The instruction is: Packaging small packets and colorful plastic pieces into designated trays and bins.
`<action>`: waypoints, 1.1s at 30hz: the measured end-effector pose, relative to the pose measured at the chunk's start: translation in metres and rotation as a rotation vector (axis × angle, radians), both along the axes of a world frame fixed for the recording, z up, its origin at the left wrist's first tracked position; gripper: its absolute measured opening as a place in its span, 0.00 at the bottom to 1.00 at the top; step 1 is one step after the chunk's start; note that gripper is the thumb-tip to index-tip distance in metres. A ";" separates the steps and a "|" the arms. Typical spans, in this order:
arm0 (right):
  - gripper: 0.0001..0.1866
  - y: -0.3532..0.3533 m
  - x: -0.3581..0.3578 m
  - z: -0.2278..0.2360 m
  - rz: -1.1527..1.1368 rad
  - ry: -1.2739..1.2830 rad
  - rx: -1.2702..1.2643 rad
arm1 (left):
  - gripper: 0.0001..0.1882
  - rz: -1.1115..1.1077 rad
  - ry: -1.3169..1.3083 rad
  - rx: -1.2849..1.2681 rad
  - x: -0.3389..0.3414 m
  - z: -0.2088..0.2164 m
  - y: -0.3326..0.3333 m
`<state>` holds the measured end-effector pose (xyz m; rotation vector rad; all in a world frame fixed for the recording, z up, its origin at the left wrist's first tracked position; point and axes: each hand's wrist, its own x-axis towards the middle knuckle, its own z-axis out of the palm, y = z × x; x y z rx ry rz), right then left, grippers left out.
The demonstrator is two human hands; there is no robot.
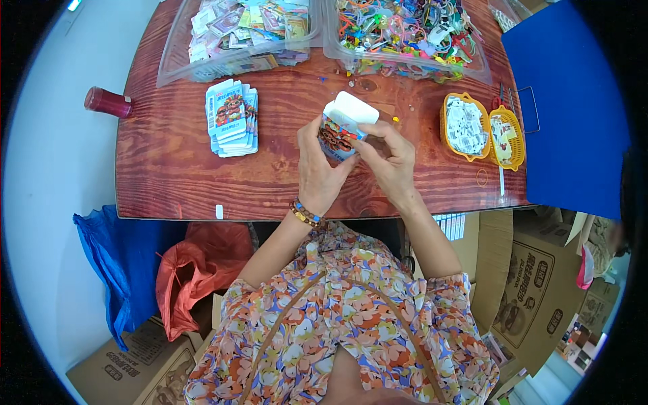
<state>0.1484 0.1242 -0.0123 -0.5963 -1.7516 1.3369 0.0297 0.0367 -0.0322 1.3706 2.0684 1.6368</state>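
Note:
A small printed cardboard box (337,137) in blue, white and red is held above the table, its white flap (356,107) standing up at the far end. My left hand (318,169) is closed around its left side, thumb along the near edge. From the other side, my right hand (393,160) grips the box's right edge between thumb and fingers. Whether anything is inside the box cannot be seen. To the left lies an uneven stack of similar flat printed boxes (229,120).
At the back stand two clear plastic bins, one with small printed cards (250,27), one with colourful trinkets (412,34). Two yellow baskets (466,156) (516,162) hold small packets at right, beside a blue panel (567,115). A red jar (108,102) lies far left.

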 end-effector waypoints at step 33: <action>0.07 0.013 0.014 0.034 0.370 -0.114 -0.206 | 0.13 -0.307 -0.561 -0.136 -0.021 0.038 -0.042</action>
